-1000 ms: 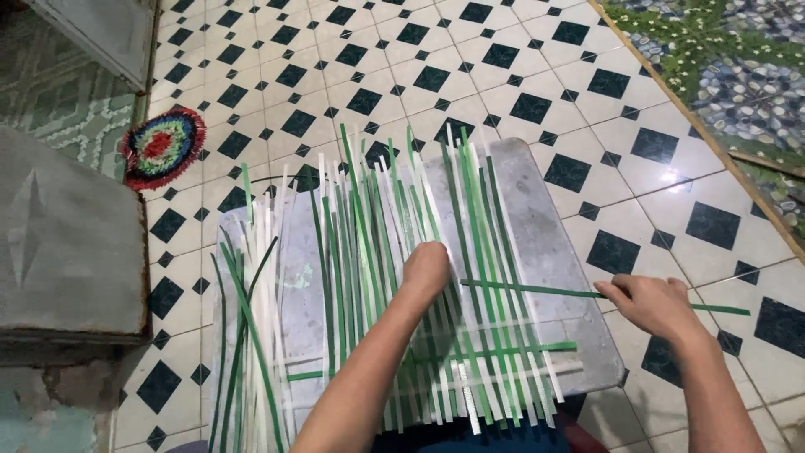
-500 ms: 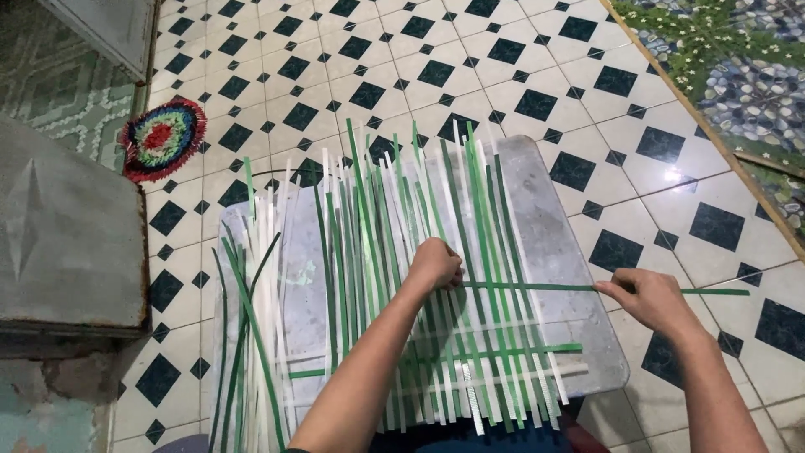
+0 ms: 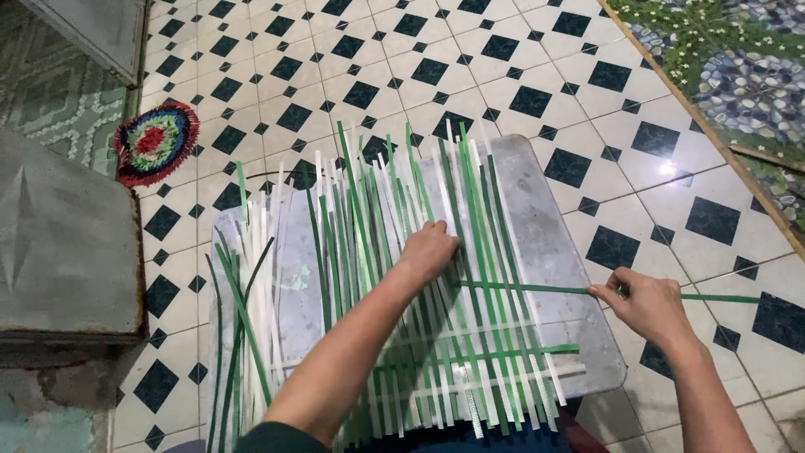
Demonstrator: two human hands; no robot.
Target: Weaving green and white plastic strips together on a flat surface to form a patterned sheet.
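Head view: right hand pinches thin green strip crossing upright strips.

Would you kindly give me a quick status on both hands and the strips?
Left hand flat on upright strips. Right hand pinching a green strip, laid crosswise through them. Loose strips piled left, apart.

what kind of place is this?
Likely a home floor used for hand weaving: black-and-white floor tiles, a flat metal sheet laid on them as a work board, green and white strips, and a small round mat.
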